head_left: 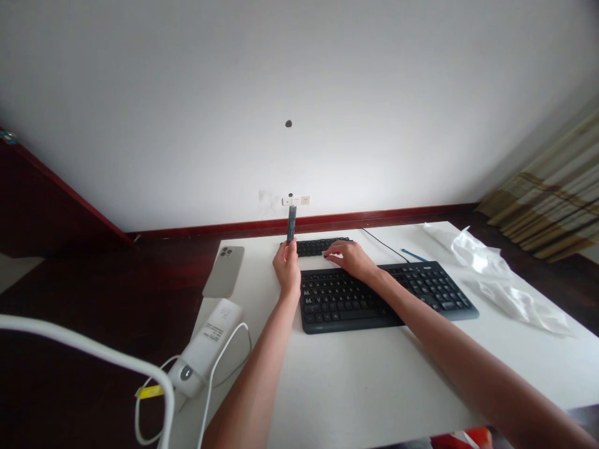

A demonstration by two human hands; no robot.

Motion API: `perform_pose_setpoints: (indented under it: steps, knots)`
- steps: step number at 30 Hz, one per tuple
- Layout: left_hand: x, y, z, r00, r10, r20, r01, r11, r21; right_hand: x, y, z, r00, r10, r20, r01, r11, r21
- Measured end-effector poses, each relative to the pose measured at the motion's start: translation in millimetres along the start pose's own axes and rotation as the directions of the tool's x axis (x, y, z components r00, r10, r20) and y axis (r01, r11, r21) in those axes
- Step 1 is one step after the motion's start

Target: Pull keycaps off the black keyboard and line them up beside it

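My left hand [286, 267] is closed around a narrow dark grey stick-shaped object [292, 223], which points upright above the table's far edge. Its exact kind is unclear. My right hand [352, 258] has its fingers pinched together at the front edge of a small black keypad-like board [311, 247] with rows of keys. Something small and pale seems to be at those fingertips, too small to name. Below both hands lies a large black keyboard [355, 305], partly covered by my right forearm.
A phone [223, 272] lies face down at the left, beside a white power bank [210, 343] with a white cable [79, 340]. Clear plastic wrapping [482, 252] and a blue stick [415, 255] lie on the right of the white table [365, 386]. Wall sockets [296, 201] are behind.
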State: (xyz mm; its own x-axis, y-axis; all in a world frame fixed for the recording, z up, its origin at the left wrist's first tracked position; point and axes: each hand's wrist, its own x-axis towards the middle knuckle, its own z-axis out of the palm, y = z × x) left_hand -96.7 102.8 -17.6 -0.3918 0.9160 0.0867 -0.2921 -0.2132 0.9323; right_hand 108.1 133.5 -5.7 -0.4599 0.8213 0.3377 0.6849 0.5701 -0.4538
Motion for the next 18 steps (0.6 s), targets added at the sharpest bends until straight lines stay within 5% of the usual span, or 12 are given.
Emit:
perform_pose_setpoints:
  steps: [18]
  knots:
    - [-1.8, -0.4, 2.6, 0.999, -0.028, 0.042, 0.031, 0.998, -0.053, 2.8, -2.5, 7.4, 0.994, 0.087, -0.072, -0.084, 0.995, 0.047]
